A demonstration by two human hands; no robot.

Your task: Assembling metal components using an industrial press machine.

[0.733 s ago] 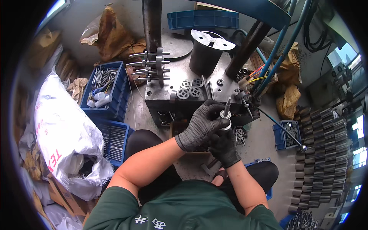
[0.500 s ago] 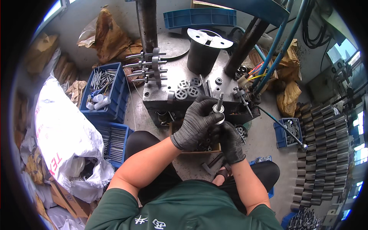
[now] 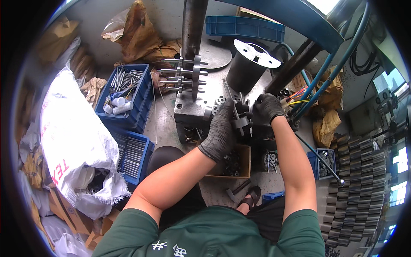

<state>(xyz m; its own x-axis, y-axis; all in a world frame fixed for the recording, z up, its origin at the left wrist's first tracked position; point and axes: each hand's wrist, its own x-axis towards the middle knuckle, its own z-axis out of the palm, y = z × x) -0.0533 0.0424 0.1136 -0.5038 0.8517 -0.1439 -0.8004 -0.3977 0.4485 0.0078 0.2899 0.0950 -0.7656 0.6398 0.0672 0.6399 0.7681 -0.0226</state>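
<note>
A slim grey metal shaft with a dark toothed metal core on it [image 3: 238, 115] stands a little tilted over the front of the grey steel press block [image 3: 188, 112], its rod end pointing up and away from the person. The left hand [image 3: 220, 130], in a dark grey knit glove, is closed around the lower part of this shaft, fingers curled about the toothed core. The right hand [image 3: 267, 107], gloved the same, rests just beside it on the right, fingers bent down onto the top of the block; whether it pinches anything cannot be told.

On the block near the hands lie round perforated steel discs [image 3: 220, 100]. Behind them rises a dark steel column [image 3: 193, 25] with a rack of horizontal steel pins [image 3: 182, 76] at its foot, and to the right a black cylinder topped by a white slotted disc [image 3: 250, 64]. Blue hoses [image 3: 338, 64] run down from the upper right.

Below the hands an open brown cardboard box of small dark metal parts [image 3: 233, 160] sits on the floor. To the left are a blue plastic crate of metal rods [image 3: 124, 94], a second blue crate [image 3: 132, 154] and a large white woven sack [image 3: 72, 132]. Far right, rows of dark stacked cylinders [image 3: 355, 188] stand together.
</note>
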